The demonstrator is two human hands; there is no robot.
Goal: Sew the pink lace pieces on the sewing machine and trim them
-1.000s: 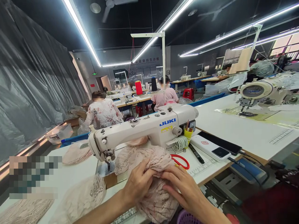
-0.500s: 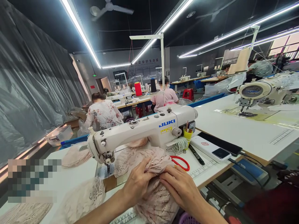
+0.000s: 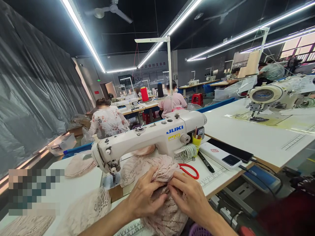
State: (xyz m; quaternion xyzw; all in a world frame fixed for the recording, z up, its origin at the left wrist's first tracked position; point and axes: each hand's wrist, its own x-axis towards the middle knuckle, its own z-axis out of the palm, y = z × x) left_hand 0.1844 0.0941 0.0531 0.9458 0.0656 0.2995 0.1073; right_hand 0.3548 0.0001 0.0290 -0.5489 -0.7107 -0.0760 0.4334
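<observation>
My left hand (image 3: 144,195) and my right hand (image 3: 188,195) both pinch a bunched piece of pale pink lace fabric (image 3: 163,172) at the front edge of the white sewing table (image 3: 78,185). The fingertips of the two hands meet on a fold of the lace. The fabric trails under the arm of a white JUKI sewing machine (image 3: 152,136), whose needle and presser foot (image 3: 113,172) stand just left of my left hand. More lace hangs over the table edge below my hands.
Red-handled scissors (image 3: 189,170), a coil of white cord (image 3: 188,151), a yellow pen cup (image 3: 197,140), a black pen (image 3: 206,161) and a phone on a white box (image 3: 222,157) lie right of the machine. Lace pieces (image 3: 78,162) sit left. Other workers sit at benches behind.
My hands have drawn closer together on the lace, fingertips now touching at the fold. The view has tilted slightly; the bundle sits a little nearer to me.
</observation>
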